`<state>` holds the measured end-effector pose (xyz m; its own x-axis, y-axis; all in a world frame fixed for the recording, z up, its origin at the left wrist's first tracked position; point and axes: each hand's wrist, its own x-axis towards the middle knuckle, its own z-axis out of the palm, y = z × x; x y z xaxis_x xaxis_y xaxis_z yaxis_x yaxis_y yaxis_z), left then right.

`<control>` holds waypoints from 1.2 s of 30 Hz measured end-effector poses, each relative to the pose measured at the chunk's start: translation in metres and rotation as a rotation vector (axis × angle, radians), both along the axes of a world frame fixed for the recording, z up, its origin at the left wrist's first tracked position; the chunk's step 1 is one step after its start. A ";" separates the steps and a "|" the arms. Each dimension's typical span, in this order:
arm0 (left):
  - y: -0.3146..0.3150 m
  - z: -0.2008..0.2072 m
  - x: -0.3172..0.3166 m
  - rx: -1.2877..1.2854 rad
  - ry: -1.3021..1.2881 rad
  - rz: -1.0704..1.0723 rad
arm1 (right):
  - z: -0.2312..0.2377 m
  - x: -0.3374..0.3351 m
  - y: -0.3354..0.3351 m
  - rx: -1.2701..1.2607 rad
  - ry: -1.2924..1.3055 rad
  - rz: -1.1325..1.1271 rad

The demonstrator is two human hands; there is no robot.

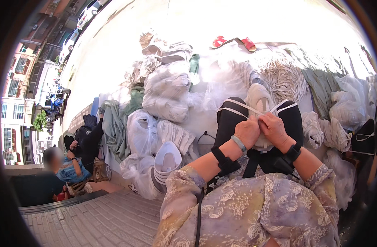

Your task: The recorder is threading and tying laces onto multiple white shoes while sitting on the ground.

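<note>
A white shoe [259, 95] rests between my knees, its toe pointing away from me. My left hand [247, 132] and my right hand [274, 128] meet over its opening, fingers pinched together. Both are closed on a flat white shoelace [241, 105], whose long ends stretch out sideways over my dark-trousered thighs. The exact spot where the fingertips grip is hidden by the fingers. Part of the shoe's heel end shows below my hands.
Left of me stand nested white shoes [168, 158] beside plastic bags [142, 129]. Ahead lie a pile of loose white laces [284, 78] and red sandals [248, 44]. More white shoes [333, 133] lie to the right. Another person [75, 166] sits at far left.
</note>
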<state>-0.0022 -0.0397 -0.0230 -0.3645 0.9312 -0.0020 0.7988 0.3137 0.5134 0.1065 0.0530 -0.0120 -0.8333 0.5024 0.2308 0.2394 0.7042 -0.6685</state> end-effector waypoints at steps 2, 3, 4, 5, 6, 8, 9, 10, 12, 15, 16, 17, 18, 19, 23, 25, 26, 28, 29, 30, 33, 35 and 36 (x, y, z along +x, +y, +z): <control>0.004 0.001 -0.003 -0.075 0.015 -0.045 | -0.003 0.002 0.001 -0.001 0.009 -0.007; 0.007 0.003 -0.004 -0.076 0.012 -0.046 | -0.004 0.004 0.003 -0.003 0.005 -0.007; 0.010 0.004 -0.006 -0.084 0.014 -0.092 | -0.005 0.005 0.004 -0.024 0.015 -0.012; 0.012 0.007 -0.009 -0.086 0.013 -0.141 | -0.005 0.005 0.006 -0.039 0.021 -0.020; 0.014 0.006 -0.011 -0.086 0.005 -0.147 | -0.006 0.005 0.006 -0.039 0.013 -0.026; 0.018 0.005 -0.015 -0.100 0.006 -0.205 | -0.007 0.005 0.006 0.014 0.000 -0.031; 0.020 0.009 -0.014 -0.120 -0.001 -0.216 | -0.008 0.006 0.008 0.047 -0.026 -0.023; 0.021 0.010 -0.014 -0.134 -0.005 -0.203 | -0.008 0.007 0.008 0.049 -0.068 -0.024; 0.019 0.018 -0.017 -0.156 -0.031 -0.185 | -0.006 0.000 0.007 0.042 -0.101 -0.016; 0.019 0.022 -0.015 -0.241 -0.001 -0.166 | -0.009 -0.004 0.004 0.043 -0.098 -0.042; 0.019 0.022 -0.014 -0.233 -0.015 -0.159 | -0.010 -0.004 0.003 0.058 -0.081 -0.046; 0.019 0.022 -0.015 -0.258 -0.006 -0.152 | -0.012 -0.004 0.001 0.058 -0.094 -0.063; 0.021 0.023 -0.015 -0.282 0.004 -0.146 | -0.014 -0.004 0.000 0.040 -0.095 -0.087; 0.021 0.025 -0.012 -0.301 -0.012 -0.103 | -0.015 -0.002 -0.001 0.024 -0.096 -0.111; 0.010 0.014 -0.020 -0.189 -0.018 -0.105 | -0.009 -0.002 -0.002 -0.053 -0.144 -0.117; 0.004 0.004 -0.025 -0.044 -0.030 -0.067 | -0.010 -0.002 -0.002 -0.055 -0.135 -0.109; 0.004 0.002 -0.024 -0.047 -0.027 -0.070 | -0.011 -0.001 -0.001 -0.050 -0.129 -0.093; 0.004 0.001 -0.023 -0.015 -0.013 -0.052 | -0.013 -0.001 0.000 -0.049 -0.116 -0.092; 0.005 0.002 -0.023 -0.016 -0.010 -0.054 | -0.014 -0.001 0.000 -0.045 -0.108 -0.090; 0.006 0.003 -0.023 -0.028 -0.011 -0.078 | -0.016 -0.001 0.001 -0.045 -0.104 -0.093; 0.010 0.002 -0.023 -0.029 0.007 -0.142 | -0.012 0.000 0.003 0.004 -0.180 -0.118; 0.011 0.004 -0.024 -0.055 0.018 -0.162 | -0.004 0.001 0.001 -0.054 -0.185 -0.124; 0.014 0.005 -0.022 -0.078 0.001 -0.163 | -0.005 0.001 0.000 -0.021 -0.192 -0.142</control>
<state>-0.0243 -0.0256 -0.0177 -0.2084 0.9751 -0.0760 0.8431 0.2185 0.4914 0.1077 0.0530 -0.0167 -0.7817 0.6205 0.0633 0.4587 0.6407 -0.6157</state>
